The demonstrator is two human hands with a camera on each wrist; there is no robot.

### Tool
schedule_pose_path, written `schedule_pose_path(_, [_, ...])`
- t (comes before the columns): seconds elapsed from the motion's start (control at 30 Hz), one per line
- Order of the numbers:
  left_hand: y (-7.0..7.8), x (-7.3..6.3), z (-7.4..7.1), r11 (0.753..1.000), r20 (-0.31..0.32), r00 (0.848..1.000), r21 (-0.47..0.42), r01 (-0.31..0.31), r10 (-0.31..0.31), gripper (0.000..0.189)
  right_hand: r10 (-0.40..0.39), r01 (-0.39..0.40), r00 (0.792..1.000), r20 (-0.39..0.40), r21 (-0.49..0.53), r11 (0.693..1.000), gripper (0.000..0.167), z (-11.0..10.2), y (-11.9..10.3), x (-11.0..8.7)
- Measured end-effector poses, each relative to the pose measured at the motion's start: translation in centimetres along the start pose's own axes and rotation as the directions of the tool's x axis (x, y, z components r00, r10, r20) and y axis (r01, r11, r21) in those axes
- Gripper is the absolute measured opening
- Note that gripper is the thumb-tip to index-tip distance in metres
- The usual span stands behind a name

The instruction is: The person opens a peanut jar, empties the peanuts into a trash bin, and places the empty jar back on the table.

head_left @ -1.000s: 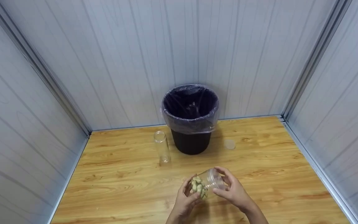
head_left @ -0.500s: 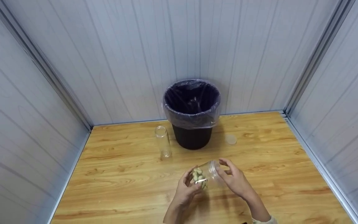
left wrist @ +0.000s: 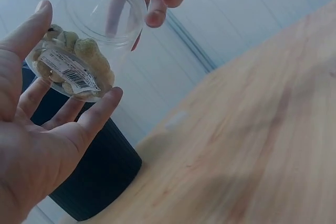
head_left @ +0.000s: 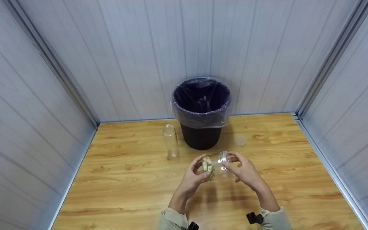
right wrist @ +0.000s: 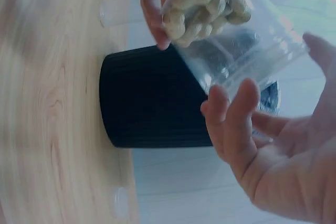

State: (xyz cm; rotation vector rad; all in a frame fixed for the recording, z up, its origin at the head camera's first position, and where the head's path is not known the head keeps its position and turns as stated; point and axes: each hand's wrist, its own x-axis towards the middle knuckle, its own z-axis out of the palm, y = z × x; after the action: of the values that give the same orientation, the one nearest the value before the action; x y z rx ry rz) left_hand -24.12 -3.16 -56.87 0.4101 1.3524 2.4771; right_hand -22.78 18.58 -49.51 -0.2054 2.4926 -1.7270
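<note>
A clear plastic jar with peanuts in its bottom is held tilted above the table, its mouth end toward the right. My left hand grips the peanut end, thumb on one side and fingers on the other. At the threaded end, my right hand has thumb and fingers round the rim, as the right wrist view shows with its fingers. A barcode label shows on the jar's base in the left wrist view. Whether a clear lid covers the mouth, I cannot tell.
Behind the hands stands a black bin lined with a purple bag. Left of it is a tall clear glass, upright. A small translucent disc lies to the bin's right. Pale panel walls enclose the wooden table.
Both hands and the jar have moved farther from me, toward the bin, and the sleeves have come into view. My right hand's fingers have shifted round the jar's rim.
</note>
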Motion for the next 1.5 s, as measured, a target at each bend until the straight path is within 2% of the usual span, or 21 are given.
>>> schedule_pose_path(0.1, [-0.1,0.0,0.0,0.999,0.008,1.0,-0.03,0.025,-0.025,0.076,-0.102,0.101,0.992,0.071,0.023,0.995,0.061,-0.6,0.7,0.0])
schedule_pose_path(0.17, [-0.2,0.0,-0.1,0.999,0.014,1.0,-0.046,0.029,-0.028,0.076,-0.18,0.175,0.978,0.109,0.049,0.983,0.069,-1.0,1.1,0.0])
schedule_pose_path(0.37, [-0.2,0.3,-0.4,0.999,0.024,0.999,-0.012,0.036,-0.035,0.076,-0.382,0.362,0.904,0.19,0.131,0.923,0.085,-1.7,2.0,0.4])
schedule_pose_path(0.43, [-0.2,0.3,-0.5,0.999,0.02,0.999,-0.007,0.033,-0.033,0.074,-0.402,0.38,0.895,0.192,0.144,0.914,0.091,-1.8,2.1,0.4])
schedule_pose_path(0.47, [-0.1,0.4,-0.5,0.999,0.016,0.999,-0.009,0.032,-0.032,0.073,-0.396,0.373,0.899,0.185,0.15,0.916,0.094,-1.7,2.2,0.4])
schedule_pose_path(0.53, [-0.1,0.3,-0.5,0.999,0.006,1.0,-0.02,0.03,-0.03,0.071,-0.352,0.331,0.924,0.149,0.149,0.932,0.094,-1.6,2.1,0.3])
schedule_pose_path(0.6, [-0.2,0.2,-0.6,0.999,-0.003,0.999,-0.03,0.032,-0.032,0.069,-0.284,0.275,0.955,0.08,0.103,0.956,0.086,-1.4,1.9,0.2])
schedule_pose_path(0.67, [-0.3,0.2,-0.6,0.999,-0.008,0.999,-0.036,0.035,-0.035,0.069,-0.215,0.215,0.977,-0.008,0.025,0.976,0.072,-1.1,1.7,0.1])
schedule_pose_path(0.73, [-0.4,0.2,-0.7,0.999,-0.008,0.999,-0.033,0.036,-0.036,0.069,-0.162,0.155,0.983,-0.09,-0.079,0.985,0.057,-0.8,1.5,0.1])
schedule_pose_path(0.8, [-0.4,0.3,-0.8,0.999,-0.012,0.999,-0.016,0.032,-0.032,0.069,-0.139,0.112,0.979,-0.148,-0.18,0.977,0.05,-0.6,1.2,0.2])
schedule_pose_path(0.87, [-0.4,0.3,-0.9,1.0,-0.017,0.999,-0.002,0.029,-0.029,0.07,-0.123,0.076,0.978,-0.171,-0.258,0.963,0.048,-0.5,0.9,0.2])
schedule_pose_path(0.93, [-0.4,0.4,-1.1,0.999,-0.015,1.0,0.02,0.027,-0.027,0.07,-0.092,0.041,0.982,-0.165,-0.288,0.957,0.05,-0.3,0.3,0.2])
schedule_pose_path(1.0, [-0.4,0.5,-1.2,0.999,-0.008,1.0,0.034,0.025,-0.025,0.07,-0.052,0.009,0.989,-0.14,-0.295,0.956,0.054,-0.3,-0.2,0.1])
schedule_pose_path(1.1, [-0.4,0.4,-1.3,0.999,0.011,1.0,0.038,0.025,-0.026,0.069,0.0,-0.013,0.999,-0.048,-0.262,0.965,0.06,-0.3,-0.5,0.1])
schedule_pose_path(1.2, [-0.3,0.2,-1.3,0.999,0.014,1.0,0.025,0.024,-0.024,0.07,-0.023,0.038,0.997,0.08,-0.198,0.979,0.061,-0.7,-0.2,0.2])
schedule_pose_path(1.3, [-0.3,0.0,-1.4,1.0,0.014,1.0,0.017,0.021,-0.021,0.074,-0.11,0.125,0.974,0.199,-0.063,0.99,0.065,-1.4,0.3,0.4])
schedule_pose_path(1.4, [-0.4,0.0,-1.4,0.999,0.022,1.0,0.025,0.022,-0.022,0.077,-0.222,0.215,0.934,0.279,0.054,0.975,0.08,-2.0,1.1,0.5])
schedule_pose_path(1.5, [-0.6,-0.1,-1.4,0.999,0.01,0.999,0.037,0.03,-0.03,0.078,-0.286,0.268,0.902,0.324,0.1,0.958,0.096,-2.3,1.8,0.5])
